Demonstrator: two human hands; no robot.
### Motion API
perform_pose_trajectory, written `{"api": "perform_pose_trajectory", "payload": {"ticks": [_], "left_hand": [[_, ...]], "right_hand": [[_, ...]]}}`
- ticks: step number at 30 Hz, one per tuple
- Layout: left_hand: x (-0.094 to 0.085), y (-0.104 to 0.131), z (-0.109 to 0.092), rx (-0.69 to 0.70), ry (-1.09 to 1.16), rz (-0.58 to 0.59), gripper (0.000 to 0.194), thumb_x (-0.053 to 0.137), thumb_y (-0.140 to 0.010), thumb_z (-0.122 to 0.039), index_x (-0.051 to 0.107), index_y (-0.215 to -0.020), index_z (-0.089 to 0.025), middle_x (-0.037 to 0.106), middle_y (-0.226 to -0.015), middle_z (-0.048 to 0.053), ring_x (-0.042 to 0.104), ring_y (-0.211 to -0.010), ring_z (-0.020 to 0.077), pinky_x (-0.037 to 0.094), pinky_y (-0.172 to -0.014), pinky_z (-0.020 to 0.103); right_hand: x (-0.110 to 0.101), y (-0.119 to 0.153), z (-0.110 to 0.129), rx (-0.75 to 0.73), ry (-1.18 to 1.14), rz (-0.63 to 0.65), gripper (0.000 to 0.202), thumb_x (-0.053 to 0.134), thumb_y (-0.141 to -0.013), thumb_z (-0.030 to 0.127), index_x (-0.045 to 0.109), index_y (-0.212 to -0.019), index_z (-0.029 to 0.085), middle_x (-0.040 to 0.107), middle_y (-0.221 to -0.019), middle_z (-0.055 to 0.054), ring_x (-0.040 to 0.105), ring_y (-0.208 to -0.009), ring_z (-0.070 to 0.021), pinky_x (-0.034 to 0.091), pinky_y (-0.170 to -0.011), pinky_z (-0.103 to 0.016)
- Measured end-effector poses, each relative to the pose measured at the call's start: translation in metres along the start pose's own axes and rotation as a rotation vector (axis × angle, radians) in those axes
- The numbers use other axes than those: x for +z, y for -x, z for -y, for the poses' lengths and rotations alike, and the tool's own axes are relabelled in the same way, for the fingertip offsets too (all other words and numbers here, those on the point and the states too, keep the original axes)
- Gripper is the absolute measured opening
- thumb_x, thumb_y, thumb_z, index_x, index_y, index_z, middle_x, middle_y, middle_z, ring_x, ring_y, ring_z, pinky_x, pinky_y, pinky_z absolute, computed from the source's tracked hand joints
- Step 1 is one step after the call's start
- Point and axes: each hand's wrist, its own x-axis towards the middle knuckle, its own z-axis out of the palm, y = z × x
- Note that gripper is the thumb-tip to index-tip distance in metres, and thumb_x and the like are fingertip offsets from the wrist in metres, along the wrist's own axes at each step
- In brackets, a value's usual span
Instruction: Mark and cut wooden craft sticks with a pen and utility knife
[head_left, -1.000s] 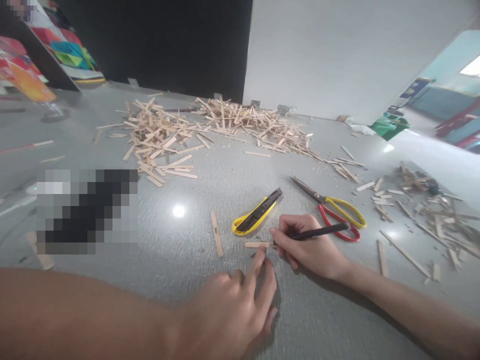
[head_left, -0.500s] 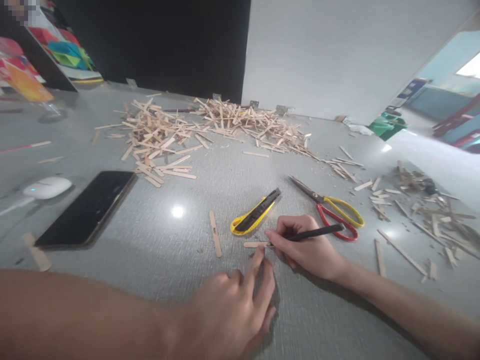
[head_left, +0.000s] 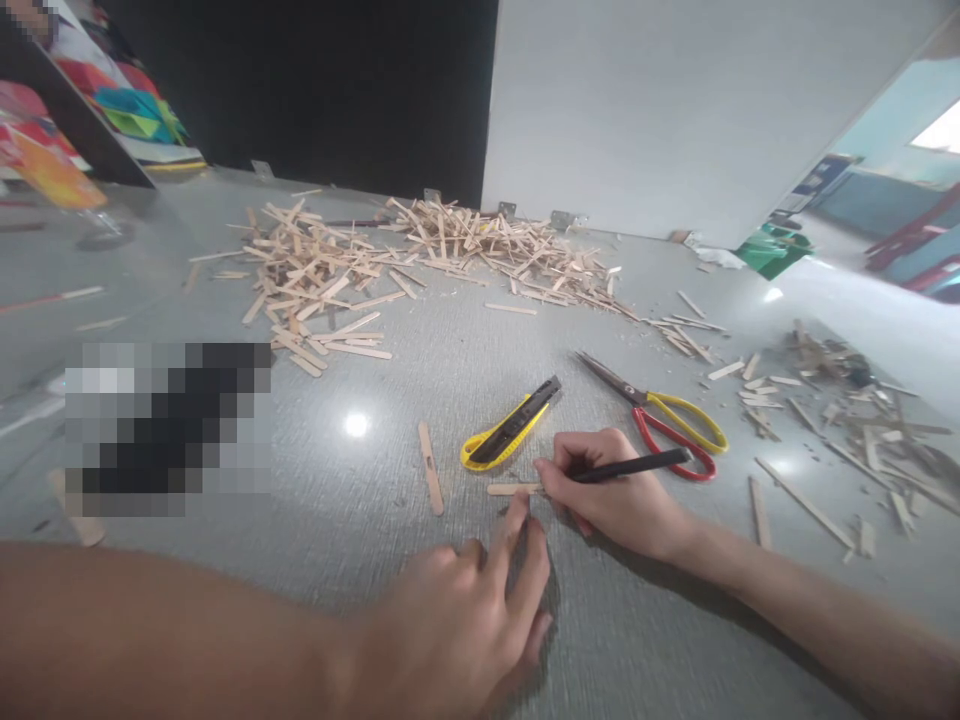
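Observation:
A small wooden craft stick lies crosswise on the grey table in front of me. My left hand rests below it, fingers stretched out, with the index fingertip on the stick. In a writing grip, my right hand is closed around a black pen. Its tip is at the stick's right part, hidden by my fingers. Just left lies another craft stick with a slot in its middle. A yellow and black utility knife is above the hands, and scissors with red and yellow handles lie beyond my right hand.
Heaps of craft sticks spread along the back, before a black and white panel. Cut scraps litter the right side. A pixelated dark phone lies at the left; a green container is at the far right.
The pen and my right fingers have shifted very slightly at the stick. My left hand stays in place.

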Motion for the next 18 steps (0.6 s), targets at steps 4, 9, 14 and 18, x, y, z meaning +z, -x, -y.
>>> {"api": "perform_pose_trajectory", "payload": {"ticks": [4, 9, 14, 18], "left_hand": [[-0.0006, 0.0, -0.0008, 0.012, 0.002, 0.015, 0.054, 0.048, -0.103, -0.038, 0.063, -0.138, 0.001, 0.061, -0.139, 0.036, 0.076, -0.059, 0.026, 0.059, -0.042, 0.035], [-0.0007, -0.0007, 0.0, 0.014, -0.013, 0.012, 0.054, 0.046, -0.104, -0.038, 0.062, -0.139, 0.0, 0.062, -0.139, 0.035, 0.076, -0.061, 0.0249, 0.058, -0.044, 0.033], [-0.0006, -0.0012, 0.0001, 0.009, -0.018, -0.014, 0.053, 0.048, -0.102, -0.038, 0.063, -0.136, 0.0, 0.065, -0.136, 0.034, 0.075, -0.059, 0.0238, 0.056, -0.043, 0.032], [0.002, 0.0002, 0.0004, -0.009, -0.025, -0.084, 0.051, 0.044, -0.104, -0.036, 0.064, -0.134, 0.0, 0.068, -0.133, 0.031, 0.076, -0.068, 0.0258, 0.056, -0.048, 0.033]], "right_hand": [[-0.0001, 0.0, 0.0009, -0.003, 0.001, -0.008, 0.041, 0.066, -0.094, 0.028, 0.044, -0.06, 0.024, 0.053, -0.044, 0.006, 0.045, -0.033, -0.0076, 0.032, -0.034, -0.019], [-0.0002, -0.0003, 0.0005, 0.012, -0.03, -0.014, 0.039, 0.065, -0.095, 0.033, 0.047, -0.061, 0.023, 0.059, -0.05, 0.004, 0.049, -0.033, -0.0081, 0.034, -0.033, -0.019], [0.0007, 0.0011, 0.0, 0.019, -0.013, -0.017, 0.038, 0.066, -0.094, 0.034, 0.049, -0.062, 0.022, 0.059, -0.05, 0.003, 0.049, -0.033, -0.0079, 0.033, -0.033, -0.018], [-0.0007, 0.0006, 0.0015, 0.027, -0.029, -0.012, 0.04, 0.067, -0.094, 0.035, 0.049, -0.062, 0.022, 0.058, -0.049, 0.004, 0.048, -0.033, -0.0075, 0.033, -0.034, -0.018]]}}
